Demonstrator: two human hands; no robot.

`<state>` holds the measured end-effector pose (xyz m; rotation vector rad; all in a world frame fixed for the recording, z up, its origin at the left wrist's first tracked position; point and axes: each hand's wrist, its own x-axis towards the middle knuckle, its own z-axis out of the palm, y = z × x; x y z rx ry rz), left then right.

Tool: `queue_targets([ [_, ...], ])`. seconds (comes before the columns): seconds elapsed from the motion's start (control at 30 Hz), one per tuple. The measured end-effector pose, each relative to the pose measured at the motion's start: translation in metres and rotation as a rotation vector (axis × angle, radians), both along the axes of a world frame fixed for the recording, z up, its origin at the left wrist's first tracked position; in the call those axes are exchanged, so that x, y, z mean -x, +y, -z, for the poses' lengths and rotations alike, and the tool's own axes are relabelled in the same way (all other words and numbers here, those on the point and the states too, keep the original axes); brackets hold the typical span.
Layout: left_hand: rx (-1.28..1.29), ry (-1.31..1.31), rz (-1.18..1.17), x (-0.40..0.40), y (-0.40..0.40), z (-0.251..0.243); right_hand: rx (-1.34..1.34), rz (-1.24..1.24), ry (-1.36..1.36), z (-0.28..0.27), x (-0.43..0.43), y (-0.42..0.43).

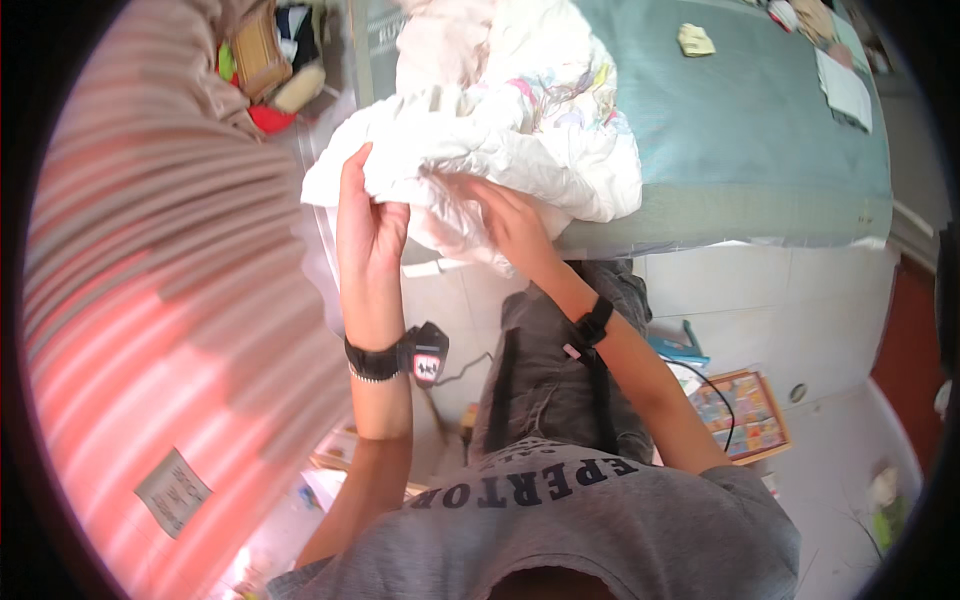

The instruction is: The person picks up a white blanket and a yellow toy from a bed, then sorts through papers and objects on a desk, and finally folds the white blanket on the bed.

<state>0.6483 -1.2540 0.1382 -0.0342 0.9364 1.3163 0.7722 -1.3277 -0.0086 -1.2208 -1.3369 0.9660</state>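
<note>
A bunched white cloth [480, 142] with a colourful printed patch lies over the near edge of a teal-covered bed [735, 135]. My left hand [371, 217] holds its left edge, the thumb pointing up along the outside and the fingers hidden under the fabric. On the other side of a fold, my right hand [517, 221] touches the cloth with its fingers reaching into the gap. Those fingertips are partly covered and slightly blurred, so their grip is unclear. Part of the cloth hangs between both hands below the bed's edge.
A pink striped curtain [187, 300] fills the left side. A small yellow cloth [696, 40] and a folded white cloth [844, 90] lie on the bed. Beside my legs, a framed colourful board [739, 416] rests on the tiled floor [817, 435]. A brown box [260, 52] sits at upper left.
</note>
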Motion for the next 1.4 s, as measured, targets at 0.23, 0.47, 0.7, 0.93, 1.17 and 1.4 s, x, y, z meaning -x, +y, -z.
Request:
queue_targets([
  [0.23, -0.371, 0.917, 0.277, 0.009, 0.009, -0.06, -0.034, 0.052, -0.605, 0.068, -0.074, 0.033],
  [0.47, -0.411, 0.135, 0.205, 0.064, 0.047, -0.133, 0.714, 0.14, -1.21, 0.1, -0.258, 0.001],
  [0.7, -0.462, 0.07, 0.222, 0.052, 0.035, -0.181, 0.69, 0.091, -0.923, 0.011, -0.347, 0.096],
  [0.93, -0.619, 0.776, 0.254, 0.033, -0.03, -0.223, -0.089, 0.518, -0.234, -0.003, -0.306, 0.226],
  [1.17, -0.666, 1.613, 0.221, 0.007, -0.133, -0.256, 0.641, 0.626, 1.045, 0.082, -0.21, 0.184],
  [1.4, -0.403, 0.756, -0.077, 0.091, -0.151, -0.264, 0.586, 0.441, 0.546, 0.116, -0.182, 0.144],
])
